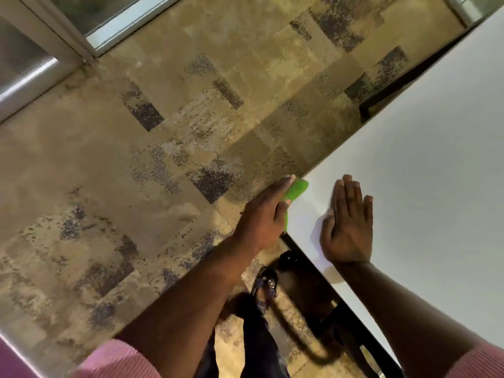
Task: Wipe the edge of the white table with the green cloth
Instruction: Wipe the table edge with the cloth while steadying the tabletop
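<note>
The white table fills the right side, its corner near the middle of the view. My left hand presses the green cloth against the table's left edge, just below that corner; most of the cloth is hidden under my fingers. My right hand lies flat and palm down on the tabletop, fingers together, close to the same edge, holding nothing.
Mottled beige and grey carpet covers the floor on the left. Dark table legs and a frame run under the tabletop. My foot in a sandal stands beside the table edge. A glass door frame is at top left.
</note>
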The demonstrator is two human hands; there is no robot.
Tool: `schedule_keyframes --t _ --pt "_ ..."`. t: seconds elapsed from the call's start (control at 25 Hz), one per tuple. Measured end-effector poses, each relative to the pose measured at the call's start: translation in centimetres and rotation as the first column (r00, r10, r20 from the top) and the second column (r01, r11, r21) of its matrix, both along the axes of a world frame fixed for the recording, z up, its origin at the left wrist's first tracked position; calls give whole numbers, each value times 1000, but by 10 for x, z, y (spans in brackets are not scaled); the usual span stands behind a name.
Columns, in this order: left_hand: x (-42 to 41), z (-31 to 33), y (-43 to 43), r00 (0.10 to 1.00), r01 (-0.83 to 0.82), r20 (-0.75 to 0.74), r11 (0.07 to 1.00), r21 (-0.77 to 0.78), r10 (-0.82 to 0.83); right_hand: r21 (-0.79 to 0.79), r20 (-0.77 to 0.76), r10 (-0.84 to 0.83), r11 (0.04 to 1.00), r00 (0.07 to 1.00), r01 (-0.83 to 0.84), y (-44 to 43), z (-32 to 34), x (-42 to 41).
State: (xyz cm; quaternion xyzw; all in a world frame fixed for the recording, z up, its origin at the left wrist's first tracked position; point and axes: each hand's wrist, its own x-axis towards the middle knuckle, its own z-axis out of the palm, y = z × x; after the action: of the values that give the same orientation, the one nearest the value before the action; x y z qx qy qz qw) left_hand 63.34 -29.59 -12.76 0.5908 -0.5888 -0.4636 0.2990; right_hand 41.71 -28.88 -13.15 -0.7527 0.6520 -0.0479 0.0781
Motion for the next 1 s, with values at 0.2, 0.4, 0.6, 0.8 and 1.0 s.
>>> schedule_keyframes --t 0.2,0.4,0.6,0.8,1.0 --pt "2 7 -6 983 135 130 991 -4 -133 37 14 -18 999 1000 18 0 4 2" --pt "0 8 22 983 48 177 998 -36 -41 58 37 -38 998 999 36 0 5 2" --pt "-17 11 -26 941 211 274 977 -16 -199 48 31 -30 998 999 29 0 4 0" --pt "-3 13 -3 948 196 266 979 -46 -177 31 51 -27 999 998 25 1 4 0" --pt "14 15 16 976 154 156 988 -1 -152 51 48 -28 998 998 26 1 7 1"
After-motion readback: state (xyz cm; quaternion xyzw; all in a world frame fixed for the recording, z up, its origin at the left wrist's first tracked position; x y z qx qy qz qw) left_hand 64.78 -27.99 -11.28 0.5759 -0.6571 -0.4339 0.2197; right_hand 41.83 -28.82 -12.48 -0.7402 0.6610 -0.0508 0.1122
